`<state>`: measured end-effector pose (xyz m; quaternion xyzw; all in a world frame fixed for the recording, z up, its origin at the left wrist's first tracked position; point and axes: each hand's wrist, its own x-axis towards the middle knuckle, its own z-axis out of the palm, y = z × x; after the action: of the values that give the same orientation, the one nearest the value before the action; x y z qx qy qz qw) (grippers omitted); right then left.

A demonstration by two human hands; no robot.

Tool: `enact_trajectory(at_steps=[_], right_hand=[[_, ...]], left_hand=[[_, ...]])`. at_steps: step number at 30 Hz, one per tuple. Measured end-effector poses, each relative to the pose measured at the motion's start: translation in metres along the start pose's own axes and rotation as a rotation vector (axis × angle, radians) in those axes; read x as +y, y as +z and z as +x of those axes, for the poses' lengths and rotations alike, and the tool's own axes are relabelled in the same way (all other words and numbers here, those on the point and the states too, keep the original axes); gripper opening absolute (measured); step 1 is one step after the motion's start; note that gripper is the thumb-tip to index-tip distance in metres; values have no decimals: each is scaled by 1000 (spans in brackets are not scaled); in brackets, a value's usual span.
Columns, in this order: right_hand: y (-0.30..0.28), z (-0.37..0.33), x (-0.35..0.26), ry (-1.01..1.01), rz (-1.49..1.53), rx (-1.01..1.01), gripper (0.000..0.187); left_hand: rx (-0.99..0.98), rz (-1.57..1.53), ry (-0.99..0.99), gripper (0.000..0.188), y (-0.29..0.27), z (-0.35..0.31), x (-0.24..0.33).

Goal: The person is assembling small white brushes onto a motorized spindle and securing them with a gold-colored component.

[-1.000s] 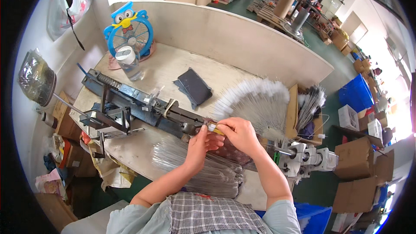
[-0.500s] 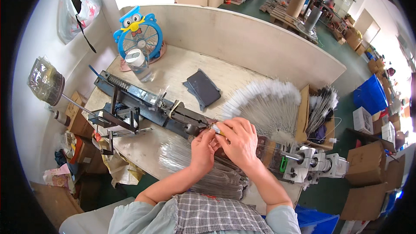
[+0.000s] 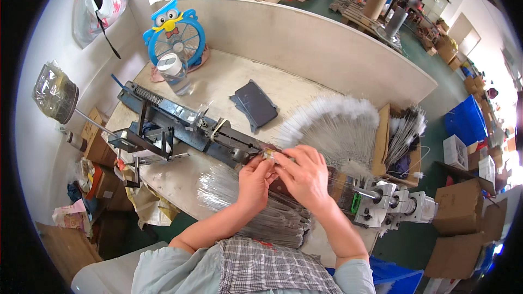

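Note:
My left hand (image 3: 254,183) and my right hand (image 3: 304,177) meet at the right end of a long black metal bench fixture (image 3: 188,125). Between my right fingertips is a small yellow-and-white piece (image 3: 268,154), mostly covered, so its kind is unclear. The left fingers are pinched together just beside it; what they hold is hidden. A bundle of thin wire-like rods (image 3: 275,220) lies under my wrists. Beyond my right hand spreads a fan of white-tipped thin wire brushes (image 3: 332,130).
A motorised spindle unit (image 3: 392,202) stands at the table's right, near a cardboard box (image 3: 383,141) of brushes. A dark flat phone-like thing (image 3: 255,104), a clear bottle (image 3: 173,69) and a blue fan (image 3: 177,35) lie farther back. A low partition (image 3: 327,43) edges the table.
My right fingers have closed further over the small yellow-and-white piece, and less of it shows. Both hands stay at the fixture's end. The whole view has shifted slightly.

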<state>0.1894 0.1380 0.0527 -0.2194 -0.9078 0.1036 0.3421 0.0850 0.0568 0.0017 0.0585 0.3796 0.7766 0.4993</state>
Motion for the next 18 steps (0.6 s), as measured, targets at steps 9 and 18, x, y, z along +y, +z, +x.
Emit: enact_trajectory(at_steps=[9, 18], right_hand=[[9, 0, 2, -15, 21, -24, 33], [19, 0, -14, 131, -71, 48, 36]], left_hand=[[-22, -72, -39, 14, -8, 3, -4], [47, -147, -81, 18, -5, 0, -1]])
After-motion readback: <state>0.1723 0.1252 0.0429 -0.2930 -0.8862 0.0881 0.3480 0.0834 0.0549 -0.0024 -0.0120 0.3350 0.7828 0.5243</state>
